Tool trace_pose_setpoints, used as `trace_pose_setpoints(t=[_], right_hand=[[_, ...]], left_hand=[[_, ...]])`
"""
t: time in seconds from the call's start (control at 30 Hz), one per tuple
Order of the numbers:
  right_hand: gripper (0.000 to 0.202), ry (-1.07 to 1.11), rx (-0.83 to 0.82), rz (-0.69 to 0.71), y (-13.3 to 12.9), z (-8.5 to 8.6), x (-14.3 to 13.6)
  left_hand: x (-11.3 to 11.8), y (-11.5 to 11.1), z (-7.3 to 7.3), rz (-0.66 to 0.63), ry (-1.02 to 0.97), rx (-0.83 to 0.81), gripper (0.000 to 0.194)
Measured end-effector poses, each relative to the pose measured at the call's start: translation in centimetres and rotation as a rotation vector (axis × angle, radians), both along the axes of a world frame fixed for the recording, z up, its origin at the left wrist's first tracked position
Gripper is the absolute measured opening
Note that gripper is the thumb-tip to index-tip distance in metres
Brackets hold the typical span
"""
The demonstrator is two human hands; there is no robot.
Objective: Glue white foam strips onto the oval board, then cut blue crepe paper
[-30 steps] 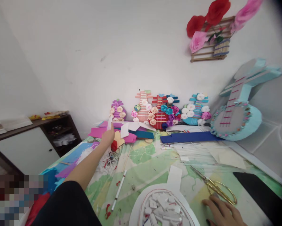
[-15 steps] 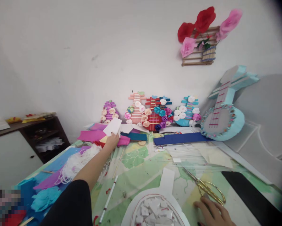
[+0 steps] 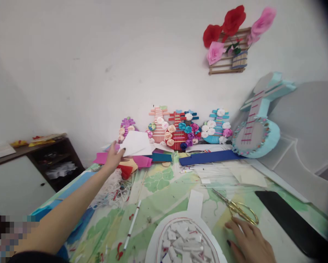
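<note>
My left hand (image 3: pixel 115 156) reaches to the far left of the table. Its fingers are apart, and the thumb touches the lower left edge of a white paper sheet (image 3: pixel 138 143) that lies on coloured paper. My right hand (image 3: pixel 248 239) rests on the table with its fingers spread, close below the gold handles of the scissors (image 3: pixel 236 209). Between my arms, at the near edge, lies a white lute-shaped cutout (image 3: pixel 195 204). Its round body is filled with white paper scraps (image 3: pixel 184 243).
Several decorated paper lutes (image 3: pixel 177 128) lean against the wall. A large light-blue lute (image 3: pixel 270 137) stands at the right. White strings (image 3: pixel 109 190), a white pen (image 3: pixel 132 224), a blue strip (image 3: pixel 207 158) and a black flat object (image 3: pixel 290 223) lie on the table.
My left hand has moved left and its fingers have spread from the white paper it was pinching; more of the white sheet shows. My right hand stays by the scissors. The view has shifted slightly.
</note>
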State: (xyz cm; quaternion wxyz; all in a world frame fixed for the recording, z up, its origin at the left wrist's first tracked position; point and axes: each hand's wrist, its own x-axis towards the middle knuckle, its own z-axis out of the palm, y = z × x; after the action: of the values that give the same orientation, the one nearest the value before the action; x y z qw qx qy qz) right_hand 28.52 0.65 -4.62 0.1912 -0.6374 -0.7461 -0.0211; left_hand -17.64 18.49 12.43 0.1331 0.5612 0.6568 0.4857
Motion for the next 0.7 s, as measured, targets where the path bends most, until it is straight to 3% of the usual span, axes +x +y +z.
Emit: trace_pose_setpoints(t=[0.07,0.17,0.3,0.37,0.47,0.57,0.7], right_hand=[[0.029,0.215,0.028,0.059,-0.1,1.7,-0.5],[0.039,0.689,-0.024,0.107,-0.4,4.6,-1.8],[0.069,1.389,-0.155,0.139,-1.2,7.4,-3.5],[0.088,1.522,-0.204,0.162,-1.8,8.4,-4.0],[0.088,1.422,-0.239,0.154,-3.0,9.7,-3.9],[0.074,1.143,-0.217,0.210,-4.2,11.1,-3.3],[0.075,0.864,-0.151,0.270,-5.2,12.7,-2.0]], left_hand=[[2.0,-2.5,-0.2,-0.239,-0.212,-0.084,0.052],[5.3,-6.6,-0.9,-0.494,-0.344,-0.250,0.046],[9.5,-11.1,-2.4,-0.702,-0.338,-0.498,0.051],[11.4,-12.7,-3.1,-0.784,-0.289,-0.588,0.046],[13.9,-14.1,-3.5,-0.825,-0.192,-0.609,0.038],[15.7,-14.6,-3.3,-0.797,-0.116,-0.534,0.036],[17.5,-14.4,-3.2,-0.765,-0.045,-0.438,0.038]])
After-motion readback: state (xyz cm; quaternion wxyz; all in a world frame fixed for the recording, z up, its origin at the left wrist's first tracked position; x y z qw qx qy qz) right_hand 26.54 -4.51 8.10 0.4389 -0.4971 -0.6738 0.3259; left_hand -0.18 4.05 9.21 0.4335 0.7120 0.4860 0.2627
